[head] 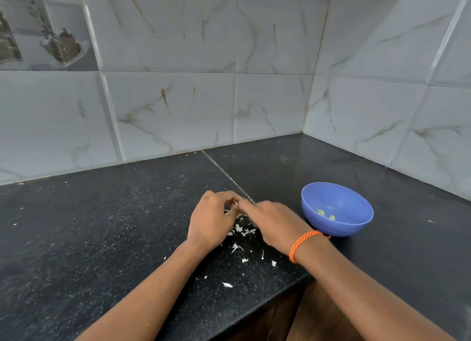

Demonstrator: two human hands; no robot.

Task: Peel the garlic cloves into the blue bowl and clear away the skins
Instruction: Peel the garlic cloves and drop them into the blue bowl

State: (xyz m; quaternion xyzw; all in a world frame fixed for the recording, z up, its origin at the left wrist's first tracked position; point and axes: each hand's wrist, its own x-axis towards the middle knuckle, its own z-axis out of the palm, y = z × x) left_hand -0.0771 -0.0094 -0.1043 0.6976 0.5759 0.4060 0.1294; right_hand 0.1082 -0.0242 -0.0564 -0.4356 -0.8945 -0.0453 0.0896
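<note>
1. The bowl [337, 209] sits right of centre in the frame on the counter [102, 226], upright, with two pale green peeled cloves [325, 214] lying on its floor, near each other.
2. The skins [240, 230] are strewn over the counter at centre frame, left of the bowl and apart from it. The thickest patch lies between and under the two hands, and looser flakes trail toward the lower centre, nearly to the counter's front edge.
3. The left hand [212, 222] is just left of centre, knuckles up, its fingers curled inward over the top of the skin patch. A small white scrap shows at its fingertips; whether that is a clove or only skin cannot be told.
4. The right hand [274, 222] is between the left hand and the bowl, blurred, with its fingers stretched toward the left hand's fingertips so the two hands meet there. Whether it pinches anything cannot be told.
5. An orange cord [304, 244] circles the right wrist, just left of the bowl's lower rim in the frame.
6. Both forearms enter from the bottom edge of the frame.
7. White marbled tiles [178, 98] fill the upper half of the frame and turn a corner in the upper right, behind the bowl.
</note>
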